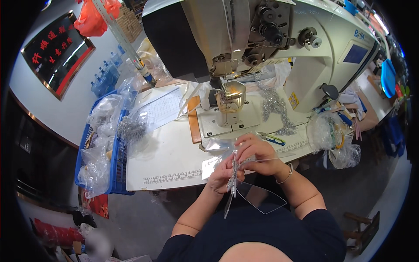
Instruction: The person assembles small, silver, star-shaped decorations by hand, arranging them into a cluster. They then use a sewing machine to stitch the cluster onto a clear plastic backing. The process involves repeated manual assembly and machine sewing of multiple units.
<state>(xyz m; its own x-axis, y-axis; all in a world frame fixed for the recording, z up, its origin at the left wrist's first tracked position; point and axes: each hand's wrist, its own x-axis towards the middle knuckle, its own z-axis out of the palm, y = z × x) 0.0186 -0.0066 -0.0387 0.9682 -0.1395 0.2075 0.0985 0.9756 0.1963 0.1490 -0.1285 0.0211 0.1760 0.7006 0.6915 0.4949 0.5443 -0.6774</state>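
Note:
My left hand point(221, 175) and my right hand point(258, 153) meet at the table's front edge, fingers closed on a clear plastic piece. Its transparent panel point(264, 201) with a pale rim hangs below my hands, over my dark shirt. A narrow silvery, bumpy strip point(234, 181) runs down between my fingers; I cannot tell whether it is joined to the panel. Shiny clear film point(213, 162) lies beside my left hand. Just beyond my right hand are green-handled thread snips point(273, 139). The sewing machine's needle area point(229, 98) stands farther back, apart from my hands.
The industrial sewing machine point(318, 72) spans the back of the white table point(157, 153). Silvery strips point(276, 111) lie beside its bed. At left, a blue basket point(115, 174) holds clear plastic, near a printed paper sheet point(163, 108). Bagged plastic point(325, 135) crowds the right edge.

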